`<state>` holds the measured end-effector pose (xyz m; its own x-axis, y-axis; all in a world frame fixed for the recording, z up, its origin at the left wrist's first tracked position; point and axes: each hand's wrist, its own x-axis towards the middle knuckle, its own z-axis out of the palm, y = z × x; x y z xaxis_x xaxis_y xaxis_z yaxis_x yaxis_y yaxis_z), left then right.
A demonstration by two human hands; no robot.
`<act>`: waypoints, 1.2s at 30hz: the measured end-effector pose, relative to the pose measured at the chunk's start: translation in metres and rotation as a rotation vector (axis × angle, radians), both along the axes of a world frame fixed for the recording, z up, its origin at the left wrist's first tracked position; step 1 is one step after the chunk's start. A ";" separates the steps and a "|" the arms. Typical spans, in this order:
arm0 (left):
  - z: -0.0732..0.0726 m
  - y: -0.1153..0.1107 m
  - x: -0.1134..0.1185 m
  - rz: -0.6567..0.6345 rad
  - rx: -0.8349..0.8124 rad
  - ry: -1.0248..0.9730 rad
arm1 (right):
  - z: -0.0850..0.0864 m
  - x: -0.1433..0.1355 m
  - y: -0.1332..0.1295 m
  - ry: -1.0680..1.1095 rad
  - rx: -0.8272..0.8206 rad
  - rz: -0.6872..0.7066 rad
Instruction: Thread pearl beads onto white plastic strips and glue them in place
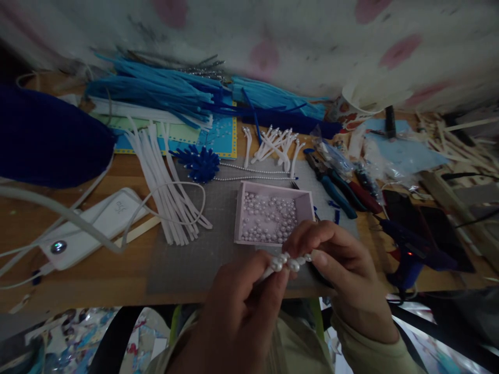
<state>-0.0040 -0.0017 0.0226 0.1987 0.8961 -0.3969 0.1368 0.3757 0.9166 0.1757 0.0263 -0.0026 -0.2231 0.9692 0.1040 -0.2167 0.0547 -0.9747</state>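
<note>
My left hand (245,296) pinches a small bunch of white pipe cleaners tipped with pearl beads (277,262), held above the table's front edge. At the bunch's right end, my right hand (343,265) has thumb and fingers closed around a pearl-tipped stem (307,257). Just beyond the hands stands a pale pink box (238,228) with many loose pearl beads (257,208) inside. Farther back lie several finished-looking white stems with pearl tips (275,143). A blue pipe-cleaner flower (199,163) with a string of small pearls (253,170) rests left of them.
White pipe cleaners (163,187) lie on the grey cutting mat (218,218). Blue pipe-cleaner bundles (152,85) are at the back. Pliers (331,187) and a blue glue gun (409,249) lie right; a white power bank (93,228) with looping cables sits left.
</note>
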 end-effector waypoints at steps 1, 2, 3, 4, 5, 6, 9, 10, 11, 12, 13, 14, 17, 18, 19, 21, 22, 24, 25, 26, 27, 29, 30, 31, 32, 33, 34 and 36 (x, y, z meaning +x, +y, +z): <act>-0.002 -0.001 0.000 -0.006 0.004 0.001 | 0.000 -0.001 -0.001 -0.010 0.016 -0.010; -0.003 -0.001 0.000 -0.011 0.005 -0.003 | 0.000 -0.002 -0.002 -0.023 0.033 -0.019; -0.004 -0.001 0.000 -0.024 0.006 -0.020 | 0.000 -0.003 -0.003 -0.039 0.050 -0.025; -0.005 -0.001 0.000 -0.035 0.003 -0.043 | 0.000 -0.003 -0.004 -0.058 0.063 -0.036; -0.005 0.000 0.001 -0.044 -0.005 -0.073 | 0.000 -0.004 -0.005 -0.076 0.075 -0.048; -0.005 0.001 0.001 -0.050 -0.011 -0.107 | -0.001 -0.004 -0.005 -0.091 0.089 -0.059; -0.004 0.006 0.004 -0.033 -0.032 -0.213 | -0.004 -0.004 -0.005 -0.109 0.139 -0.076; -0.004 0.007 0.006 -0.020 -0.048 -0.242 | -0.005 -0.003 -0.004 -0.105 0.154 -0.077; -0.005 0.007 0.007 -0.015 -0.062 -0.275 | -0.005 -0.002 -0.004 -0.095 0.162 -0.082; -0.006 0.007 0.008 -0.010 -0.075 -0.306 | -0.006 -0.002 -0.004 -0.085 0.169 -0.087; -0.007 0.006 0.009 -0.006 -0.084 -0.338 | -0.006 -0.001 -0.003 -0.076 0.174 -0.089; -0.008 0.005 0.010 -0.005 -0.094 -0.368 | -0.006 0.000 -0.003 -0.072 0.178 -0.092; -0.010 0.002 0.013 -0.005 -0.150 -0.448 | -0.005 0.002 -0.003 -0.096 0.208 -0.111; -0.011 0.002 0.013 -0.004 -0.174 -0.469 | -0.004 0.003 -0.002 -0.107 0.218 -0.121; -0.010 0.001 0.014 -0.002 -0.196 -0.484 | -0.004 0.004 -0.003 -0.117 0.227 -0.131; -0.010 0.000 0.015 0.004 -0.225 -0.507 | -0.003 0.005 -0.003 -0.127 0.250 -0.140; -0.009 -0.001 0.016 0.005 -0.227 -0.519 | -0.003 0.005 -0.004 -0.127 0.256 -0.140; -0.008 -0.002 0.018 -0.001 -0.219 -0.539 | -0.003 0.005 -0.005 -0.109 0.256 -0.137; -0.008 -0.003 0.018 -0.005 -0.209 -0.538 | -0.003 0.005 -0.006 -0.090 0.236 -0.135; -0.008 -0.003 0.019 -0.012 -0.195 -0.528 | -0.003 0.004 -0.007 -0.062 0.208 -0.132; -0.008 -0.003 0.019 -0.021 -0.182 -0.508 | -0.004 0.004 -0.008 -0.032 0.176 -0.128; -0.009 -0.004 0.020 -0.036 -0.178 -0.458 | -0.005 0.003 -0.010 0.024 0.118 -0.125; -0.010 -0.004 0.020 -0.040 -0.174 -0.437 | -0.006 0.003 -0.011 0.040 0.102 -0.125; -0.011 -0.004 0.019 -0.045 -0.169 -0.424 | -0.007 0.002 -0.012 0.046 0.095 -0.128; -0.011 -0.004 0.019 -0.048 -0.163 -0.421 | -0.007 0.002 -0.012 0.046 0.094 -0.131; -0.011 -0.004 0.019 -0.053 -0.156 -0.425 | -0.008 0.002 -0.013 0.043 0.093 -0.131; -0.012 -0.004 0.019 -0.060 -0.148 -0.431 | -0.009 0.002 -0.013 0.042 0.092 -0.129; -0.012 -0.004 0.019 -0.076 -0.137 -0.439 | -0.010 0.003 -0.013 0.047 0.088 -0.124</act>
<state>0.0152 -0.0060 0.0111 0.4375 0.8176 -0.3743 -0.2210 0.5013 0.8366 0.1782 0.0129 -0.0127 -0.0954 0.9756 0.1976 -0.2484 0.1689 -0.9538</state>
